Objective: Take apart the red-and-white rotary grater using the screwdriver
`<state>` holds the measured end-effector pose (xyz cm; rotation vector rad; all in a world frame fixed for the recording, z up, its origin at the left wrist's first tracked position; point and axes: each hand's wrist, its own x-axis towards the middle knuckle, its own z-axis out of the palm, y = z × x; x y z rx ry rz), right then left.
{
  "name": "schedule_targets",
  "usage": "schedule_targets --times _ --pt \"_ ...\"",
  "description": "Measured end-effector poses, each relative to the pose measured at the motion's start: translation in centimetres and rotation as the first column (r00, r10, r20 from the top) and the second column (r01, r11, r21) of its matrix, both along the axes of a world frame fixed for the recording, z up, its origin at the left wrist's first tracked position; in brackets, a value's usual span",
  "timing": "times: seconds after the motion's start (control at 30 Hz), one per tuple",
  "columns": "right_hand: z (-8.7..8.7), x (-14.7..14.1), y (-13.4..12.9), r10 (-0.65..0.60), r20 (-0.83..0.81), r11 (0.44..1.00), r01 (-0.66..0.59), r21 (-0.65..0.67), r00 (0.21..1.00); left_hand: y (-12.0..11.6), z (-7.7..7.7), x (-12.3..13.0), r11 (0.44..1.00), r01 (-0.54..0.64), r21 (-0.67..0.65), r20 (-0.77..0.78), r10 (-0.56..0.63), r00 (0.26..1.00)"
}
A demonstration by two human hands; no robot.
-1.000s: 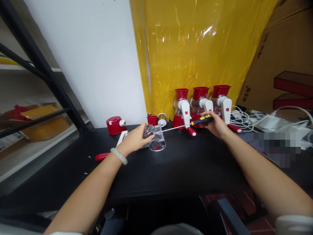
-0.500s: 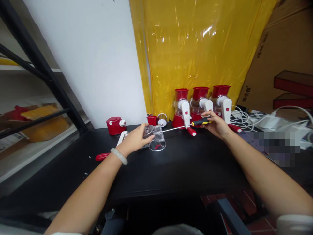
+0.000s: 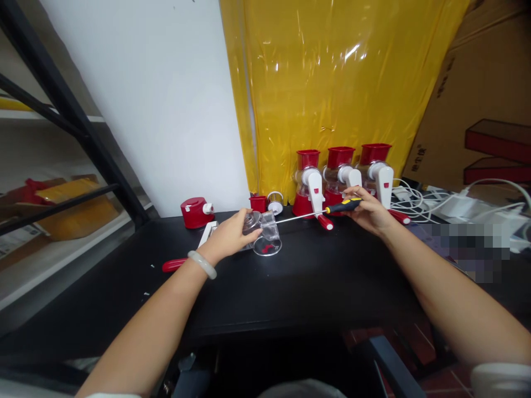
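My left hand (image 3: 232,233) is closed around the clear plastic body of a rotary grater (image 3: 270,244), which lies on its side on the black table. A white crank arm (image 3: 207,233) with a red grip (image 3: 174,265) sticks out beyond that hand. Between thumb and fingers, my right hand (image 3: 371,211) holds a screwdriver (image 3: 343,207) with a black and yellow handle. Its long shaft points left, and the tip is at the clear body's tube; whether it touches a screw is hidden.
Three assembled red and white graters (image 3: 307,179) stand behind the screwdriver. A red base (image 3: 196,214) stands at the back left, and a small red hopper (image 3: 258,203) beside a metal-rimmed drum (image 3: 275,203) at the back. White cables (image 3: 418,202) lie at the right.
The fingers of my right hand have shifted slightly on the screwdriver, and its handle has turned a little. My left hand and the clear body stay in place.
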<state>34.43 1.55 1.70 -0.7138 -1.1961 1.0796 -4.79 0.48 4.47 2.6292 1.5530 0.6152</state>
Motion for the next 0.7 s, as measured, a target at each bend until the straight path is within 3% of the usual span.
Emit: schedule_targets --times 0.33,0.57,0.7 --pt "0.23 -0.05 -0.18 0.032 -0.037 0.999 -0.032 -0.011 0.999 0.03 -0.07 0.0 1.0 -0.003 0.001 0.0 0.003 1.0" --pt "-0.14 0.08 0.49 -0.049 0.052 0.998 0.051 -0.038 0.997 0.02 0.0 0.07 1.0 0.005 0.003 0.008 -0.005 1.0" --pt "-0.04 0.09 0.47 -0.003 0.02 1.0 0.003 -0.012 1.0 0.02 0.01 0.04 1.0 0.004 0.003 0.008 -0.004 1.0"
